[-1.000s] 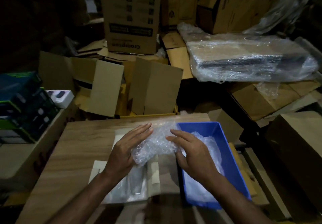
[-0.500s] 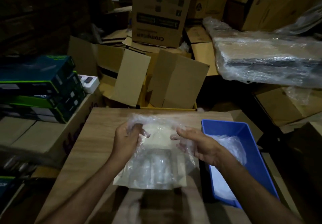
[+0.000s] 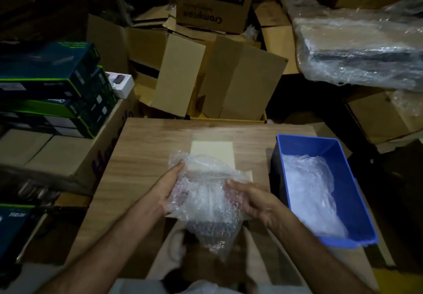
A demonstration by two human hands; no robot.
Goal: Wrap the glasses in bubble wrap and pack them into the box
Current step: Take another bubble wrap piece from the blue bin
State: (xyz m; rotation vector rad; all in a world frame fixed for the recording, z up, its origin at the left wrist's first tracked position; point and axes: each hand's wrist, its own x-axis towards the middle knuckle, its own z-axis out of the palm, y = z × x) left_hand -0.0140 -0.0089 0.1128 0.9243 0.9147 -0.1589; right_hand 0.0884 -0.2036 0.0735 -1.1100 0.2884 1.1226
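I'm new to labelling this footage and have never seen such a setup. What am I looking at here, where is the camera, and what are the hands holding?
There is no machine here: a person wears a camera on the head, looking down at their own bare hands. The left hand and right hand hold a bundle of bubble wrap between them above a wooden table. What is inside the wrap is hard to make out. Flat pale cardboard lies on the table behind it. To the right stands a blue bin with more bubble wrap inside. Cardboard boxes are piled around.

Bin right of the bundle — both on table.
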